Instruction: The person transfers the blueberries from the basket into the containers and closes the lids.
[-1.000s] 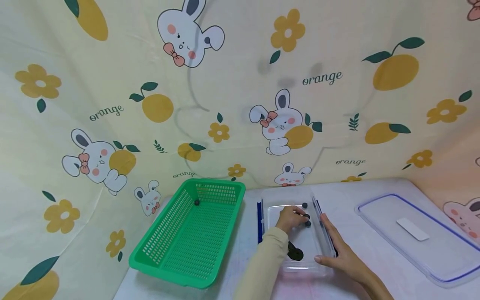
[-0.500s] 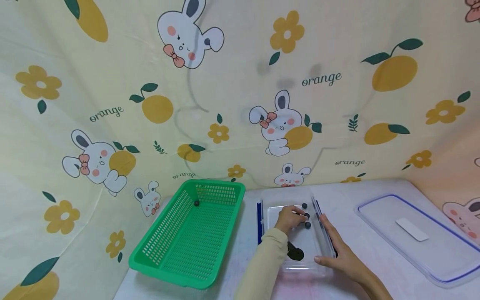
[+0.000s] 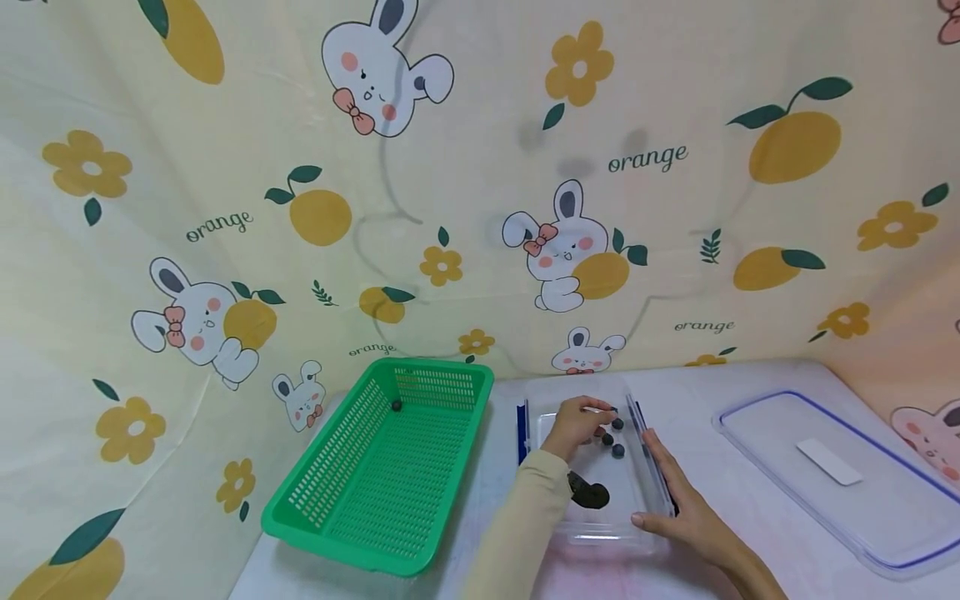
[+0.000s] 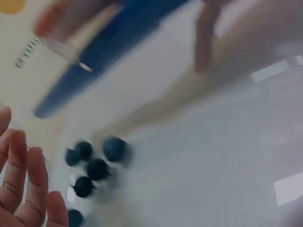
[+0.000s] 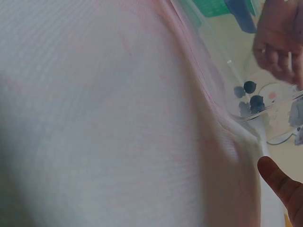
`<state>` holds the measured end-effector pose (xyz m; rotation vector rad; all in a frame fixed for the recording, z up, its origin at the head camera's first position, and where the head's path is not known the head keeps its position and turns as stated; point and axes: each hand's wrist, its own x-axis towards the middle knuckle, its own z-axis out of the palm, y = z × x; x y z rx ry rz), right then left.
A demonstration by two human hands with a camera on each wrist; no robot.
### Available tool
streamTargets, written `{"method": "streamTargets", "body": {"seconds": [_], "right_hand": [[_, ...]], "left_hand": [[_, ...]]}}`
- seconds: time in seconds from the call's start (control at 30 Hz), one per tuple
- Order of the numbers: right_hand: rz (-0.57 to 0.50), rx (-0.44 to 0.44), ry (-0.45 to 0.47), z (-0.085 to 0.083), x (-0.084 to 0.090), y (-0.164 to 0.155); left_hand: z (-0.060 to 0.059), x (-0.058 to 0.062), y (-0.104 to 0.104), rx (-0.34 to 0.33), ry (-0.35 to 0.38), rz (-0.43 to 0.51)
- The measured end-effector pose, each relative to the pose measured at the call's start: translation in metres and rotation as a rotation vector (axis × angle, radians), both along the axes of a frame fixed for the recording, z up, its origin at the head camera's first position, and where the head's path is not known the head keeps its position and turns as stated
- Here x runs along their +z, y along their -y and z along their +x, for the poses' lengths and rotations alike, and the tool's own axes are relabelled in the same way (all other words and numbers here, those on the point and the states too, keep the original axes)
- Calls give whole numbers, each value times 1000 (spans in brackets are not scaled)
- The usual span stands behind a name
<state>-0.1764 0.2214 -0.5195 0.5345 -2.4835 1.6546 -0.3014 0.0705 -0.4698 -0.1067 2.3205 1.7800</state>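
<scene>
My left hand (image 3: 576, 427) reaches into a clear plastic box (image 3: 600, 532) with blue side latches. Its fingers hover over several dark blue, round berries that look like blueberries (image 3: 618, 451). In the left wrist view, the loosely extended fingers (image 4: 37, 182) lie beside the berries (image 4: 115, 150), and none is seen pinched. My right hand (image 3: 697, 512) rests along the box's right side, fingers straight on the outer wall and thumb at the near corner. A dark rounded shape (image 3: 590, 493) shows beside the left cuff; I cannot tell what it is.
On the left stands a green mesh basket (image 3: 420, 567) with one dark berry (image 3: 396, 406) at its far end. A clear lid (image 3: 885, 508) with a blue rim and white label lies on the right. A patterned cloth (image 3: 465, 167) hangs behind the table.
My left hand has moved slightly away from me and lifted off the berries, so more of them show. My right hand stays against the box. The head view has shifted a little.
</scene>
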Motion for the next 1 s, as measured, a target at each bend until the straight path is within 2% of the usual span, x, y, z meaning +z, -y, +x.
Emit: {"method": "streamTargets", "body": {"seconds": [0.2,0.37,0.63,0.83,1.0], "right_hand": [[-2,2,20,-1,0,0],[-19,9,22,0,1,0],[-42,18,-20,1,3,0],[-32,17,-11,0,1,0],[-26,10,3,0,-1,-1]], "left_hand": [[0,21,12,-48,-74,123],[-3,33,25,-99,-131,196],[-3,50,45,-204,-189,209],[3,67,62,-259,-254,211],[10,82,78,-237,-329,209]]}}
